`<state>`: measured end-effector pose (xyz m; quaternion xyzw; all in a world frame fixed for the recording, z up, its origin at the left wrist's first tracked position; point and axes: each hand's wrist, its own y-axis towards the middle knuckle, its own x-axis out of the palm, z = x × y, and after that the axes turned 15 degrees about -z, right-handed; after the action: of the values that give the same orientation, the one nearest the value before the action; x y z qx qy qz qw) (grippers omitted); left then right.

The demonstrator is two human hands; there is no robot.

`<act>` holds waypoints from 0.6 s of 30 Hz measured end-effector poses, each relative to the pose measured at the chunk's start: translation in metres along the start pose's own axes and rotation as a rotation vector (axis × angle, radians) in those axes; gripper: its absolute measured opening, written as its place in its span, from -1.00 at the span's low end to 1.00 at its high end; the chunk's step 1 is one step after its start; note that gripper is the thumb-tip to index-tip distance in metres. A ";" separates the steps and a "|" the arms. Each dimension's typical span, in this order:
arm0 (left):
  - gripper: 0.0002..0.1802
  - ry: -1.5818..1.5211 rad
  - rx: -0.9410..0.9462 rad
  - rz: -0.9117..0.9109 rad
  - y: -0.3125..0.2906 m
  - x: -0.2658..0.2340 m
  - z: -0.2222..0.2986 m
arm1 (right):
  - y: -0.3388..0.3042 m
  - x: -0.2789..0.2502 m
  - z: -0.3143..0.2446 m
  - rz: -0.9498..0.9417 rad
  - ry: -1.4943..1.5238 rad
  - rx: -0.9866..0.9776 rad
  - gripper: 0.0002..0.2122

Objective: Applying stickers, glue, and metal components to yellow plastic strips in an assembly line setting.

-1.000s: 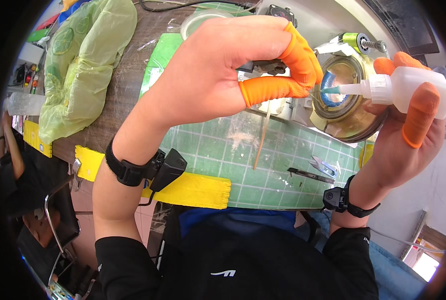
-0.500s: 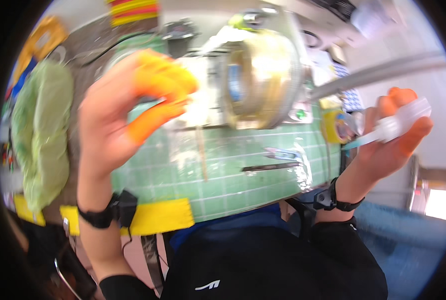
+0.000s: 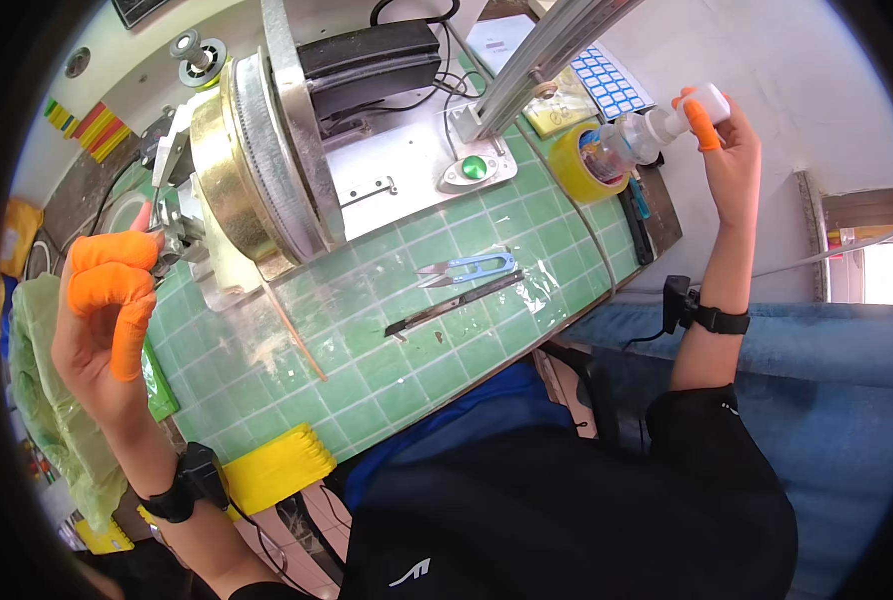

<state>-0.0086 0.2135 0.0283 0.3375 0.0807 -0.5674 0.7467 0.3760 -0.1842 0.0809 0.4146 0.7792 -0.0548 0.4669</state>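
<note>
My left hand [image 3: 107, 310], with orange finger cots on the thumb and two fingers, is curled beside the metal fittings [image 3: 174, 238] at the left of a machine. Thumb and fingers come close together; anything between them is too small or hidden to make out. My right hand [image 3: 735, 155], also in orange cots, grips the white end of a small plastic dispenser bottle [image 3: 709, 106]. Its narrow front end points toward a clear plastic container [image 3: 622, 142] at a yellow tape roll [image 3: 573, 170]. Whether bottle and container are joined I cannot tell.
A machine with a large brass-coloured drum [image 3: 222, 170] stands on the green gridded mat [image 3: 367, 375]. Blue thread snips [image 3: 479, 267] and a dark slim tool [image 3: 454, 304] lie in front, near a thin wooden stick [image 3: 295, 333]. A metal post [image 3: 547, 62] slants above the right side.
The view has turned, swinging the machine leftward. My right hand has brought the bottle to the tape roll. My left hand is now beside the machine's metal fittings, fingers still curled.
</note>
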 end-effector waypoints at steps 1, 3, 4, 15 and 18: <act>-0.92 0.013 -0.023 0.022 -0.003 0.001 0.002 | -0.002 0.000 0.007 -0.021 -0.004 0.074 -0.73; -0.92 0.022 -0.049 0.040 0.002 0.003 0.006 | -0.021 -0.019 -0.009 -0.013 -0.034 0.202 -0.66; -0.91 0.014 -0.001 0.019 0.005 0.003 0.009 | -0.033 -0.030 -0.003 -0.012 -0.004 0.128 -0.68; -0.85 -0.043 0.173 -0.019 0.004 -0.003 -0.004 | -0.084 0.142 -0.133 -0.856 -0.161 -0.334 -0.86; -0.89 -0.100 0.175 -0.030 0.008 -0.002 -0.002 | -0.085 0.151 -0.139 -0.917 -0.192 -0.356 -0.88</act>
<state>-0.0015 0.2170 0.0312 0.3714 -0.0015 -0.5995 0.7090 0.1887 -0.0837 0.0163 -0.0633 0.8321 -0.1584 0.5277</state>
